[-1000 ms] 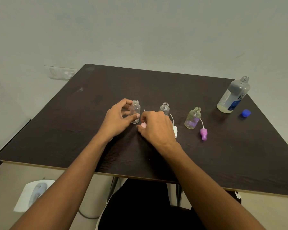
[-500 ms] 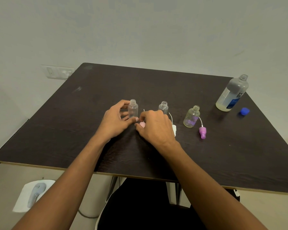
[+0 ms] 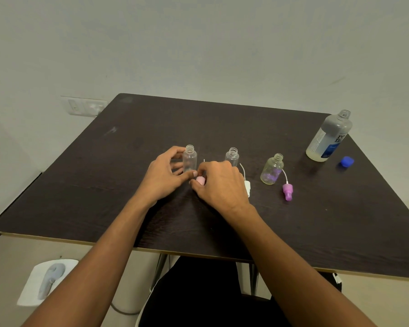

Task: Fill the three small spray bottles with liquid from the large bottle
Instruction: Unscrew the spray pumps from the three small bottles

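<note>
Three small clear spray bottles stand uncapped in a row on the dark table (image 3: 222,119). My left hand (image 3: 165,175) holds the left bottle (image 3: 189,158) between thumb and fingers. My right hand (image 3: 220,185) pinches a pink spray head (image 3: 200,180) lying just in front of that bottle. The middle bottle (image 3: 232,156) has its white spray head (image 3: 247,187) beside it, partly hidden by my right hand. The right bottle (image 3: 272,169) stands next to a purple spray head (image 3: 287,191). The large bottle (image 3: 329,136) stands uncapped at the far right.
A blue cap (image 3: 347,161) lies to the right of the large bottle near the table's right edge. A wall socket (image 3: 84,106) sits behind the table's left corner. A white item with a grey object (image 3: 46,280) lies on the floor at lower left.
Both hands stay at the left bottle and pink spray head. Nothing else on the table has moved.
</note>
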`<action>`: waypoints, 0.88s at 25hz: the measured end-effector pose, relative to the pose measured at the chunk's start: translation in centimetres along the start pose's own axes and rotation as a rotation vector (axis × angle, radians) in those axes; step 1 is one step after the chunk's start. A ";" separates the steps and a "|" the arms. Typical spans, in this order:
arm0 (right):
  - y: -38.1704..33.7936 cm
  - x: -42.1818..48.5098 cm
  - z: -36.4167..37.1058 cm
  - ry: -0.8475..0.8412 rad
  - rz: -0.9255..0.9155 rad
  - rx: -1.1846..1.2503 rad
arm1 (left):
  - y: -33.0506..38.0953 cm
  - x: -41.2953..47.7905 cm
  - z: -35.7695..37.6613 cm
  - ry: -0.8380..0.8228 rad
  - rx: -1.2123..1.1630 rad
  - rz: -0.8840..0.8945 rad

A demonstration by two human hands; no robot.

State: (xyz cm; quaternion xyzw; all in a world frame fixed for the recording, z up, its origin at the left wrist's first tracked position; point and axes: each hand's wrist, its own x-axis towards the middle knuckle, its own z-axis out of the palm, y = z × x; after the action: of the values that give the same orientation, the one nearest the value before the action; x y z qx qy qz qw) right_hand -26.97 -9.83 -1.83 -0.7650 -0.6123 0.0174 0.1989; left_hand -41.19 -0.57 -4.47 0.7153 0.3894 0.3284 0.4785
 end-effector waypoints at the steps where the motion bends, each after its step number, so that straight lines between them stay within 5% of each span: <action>1: 0.0 0.0 0.0 0.001 0.000 0.002 | 0.0 0.0 0.0 -0.001 0.001 0.000; 22: 1.3 -1.0 -2.3 0.096 -0.017 0.117 | 1.8 -0.9 -1.2 0.079 0.101 0.065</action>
State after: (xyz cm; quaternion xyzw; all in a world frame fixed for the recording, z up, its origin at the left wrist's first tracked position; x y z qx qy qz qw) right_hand -25.45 -11.64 -0.38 -0.7469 -0.6063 0.0148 0.2726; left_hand -42.25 -1.25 -2.48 0.7373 0.4008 0.3514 0.4151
